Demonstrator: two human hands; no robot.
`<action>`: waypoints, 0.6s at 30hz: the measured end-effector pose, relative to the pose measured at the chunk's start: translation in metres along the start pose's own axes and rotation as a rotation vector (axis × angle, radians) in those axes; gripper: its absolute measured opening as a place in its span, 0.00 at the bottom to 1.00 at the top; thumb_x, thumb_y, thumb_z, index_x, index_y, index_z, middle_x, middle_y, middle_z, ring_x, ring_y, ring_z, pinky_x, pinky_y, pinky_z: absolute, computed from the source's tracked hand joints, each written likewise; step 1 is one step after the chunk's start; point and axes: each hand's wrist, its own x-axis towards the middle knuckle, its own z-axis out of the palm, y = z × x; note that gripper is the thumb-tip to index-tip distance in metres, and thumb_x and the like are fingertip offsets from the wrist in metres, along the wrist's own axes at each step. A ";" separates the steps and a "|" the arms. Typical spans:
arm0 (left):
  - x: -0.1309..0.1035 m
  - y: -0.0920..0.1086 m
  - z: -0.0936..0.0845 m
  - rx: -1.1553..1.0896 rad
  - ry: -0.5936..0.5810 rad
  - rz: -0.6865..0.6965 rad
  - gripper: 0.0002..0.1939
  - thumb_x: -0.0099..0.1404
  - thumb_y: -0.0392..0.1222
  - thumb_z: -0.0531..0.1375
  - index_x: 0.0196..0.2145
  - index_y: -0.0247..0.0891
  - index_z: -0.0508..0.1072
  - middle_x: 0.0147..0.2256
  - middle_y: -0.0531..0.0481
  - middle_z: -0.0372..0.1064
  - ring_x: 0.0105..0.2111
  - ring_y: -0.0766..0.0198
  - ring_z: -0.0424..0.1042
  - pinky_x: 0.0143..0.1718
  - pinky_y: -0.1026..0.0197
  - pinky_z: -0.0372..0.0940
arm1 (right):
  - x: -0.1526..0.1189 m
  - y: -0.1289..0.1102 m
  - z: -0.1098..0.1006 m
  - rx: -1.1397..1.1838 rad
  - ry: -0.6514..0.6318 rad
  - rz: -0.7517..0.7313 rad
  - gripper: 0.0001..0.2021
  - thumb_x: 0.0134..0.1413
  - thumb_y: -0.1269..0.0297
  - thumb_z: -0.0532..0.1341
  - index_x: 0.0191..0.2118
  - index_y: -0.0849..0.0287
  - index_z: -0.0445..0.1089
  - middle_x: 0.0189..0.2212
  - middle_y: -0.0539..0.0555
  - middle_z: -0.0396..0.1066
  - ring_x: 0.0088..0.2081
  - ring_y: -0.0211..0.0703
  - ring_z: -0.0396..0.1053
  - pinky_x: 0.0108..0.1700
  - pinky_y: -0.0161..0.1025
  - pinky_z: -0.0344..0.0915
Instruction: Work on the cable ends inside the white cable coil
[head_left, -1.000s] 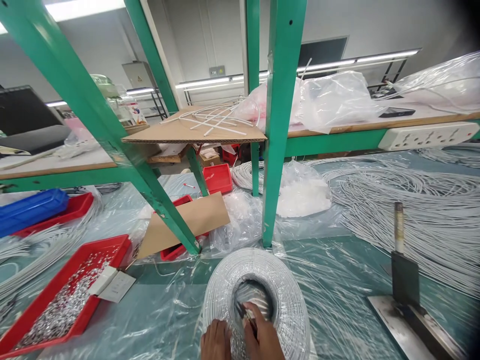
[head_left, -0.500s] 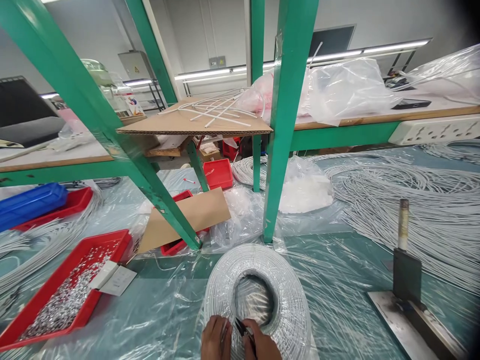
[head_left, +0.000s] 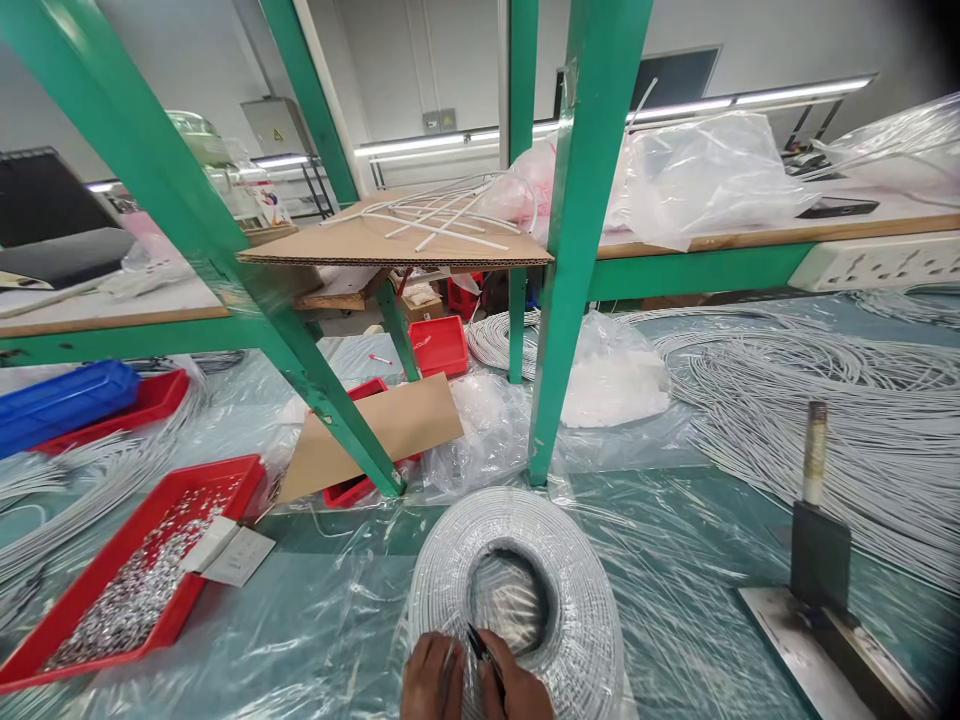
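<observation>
Head view: at six o'clock, a thick coil of pale cable [head_left: 581, 600] lies flat on the plastic-covered tabletop [head_left: 330, 620]. The right hand [head_left: 516, 690], low on the ring, has its fingers closed around a dark, pointed tool [head_left: 482, 650]. Just beside it, toward seven o'clock, the left hand [head_left: 433, 678] rests on the coil, fingers bunched; whether they pinch anything cannot be told. Work seems at an early stage: the ring looks whole, apparently under clear film, and the hands hide any cut.
</observation>
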 end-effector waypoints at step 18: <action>0.021 0.012 -0.010 0.224 -0.148 -0.067 0.15 0.62 0.44 0.45 0.34 0.36 0.68 0.36 0.47 0.60 0.35 0.66 0.63 0.38 0.62 0.58 | 0.003 -0.005 0.006 0.228 0.134 -0.032 0.25 0.57 0.56 0.40 0.50 0.63 0.63 0.42 0.54 0.67 0.39 0.42 0.67 0.41 0.34 0.61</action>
